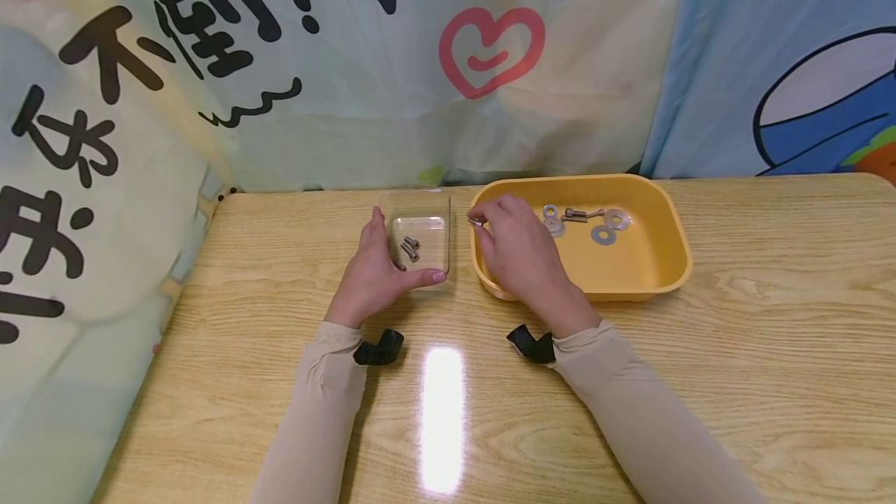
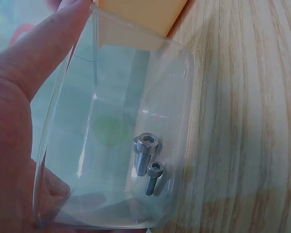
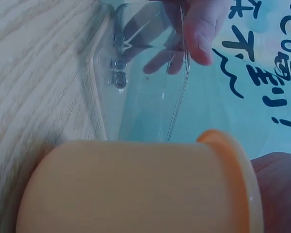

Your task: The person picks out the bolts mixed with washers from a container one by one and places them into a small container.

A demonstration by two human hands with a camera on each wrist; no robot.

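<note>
My left hand (image 1: 378,274) grips the clear plastic box (image 1: 437,216) by its near left side, thumb along the front edge. Several socket-head screws (image 1: 411,248) lie on the box floor; in the left wrist view the screws (image 2: 147,150) rest near one side. Over the left rim of the yellow tray (image 1: 640,271), my right hand (image 1: 521,255) pinches a small metal screw (image 1: 475,222) between thumb and fingers. In the right wrist view the tray wall (image 3: 136,189) hides most of that hand (image 3: 279,189).
Inside the tray lie several washers (image 1: 603,235) and a few screws (image 1: 576,215). The tray stands right of the box on the wooden table (image 1: 784,317). A printed cloth (image 1: 574,61) hangs behind the table's back edge.
</note>
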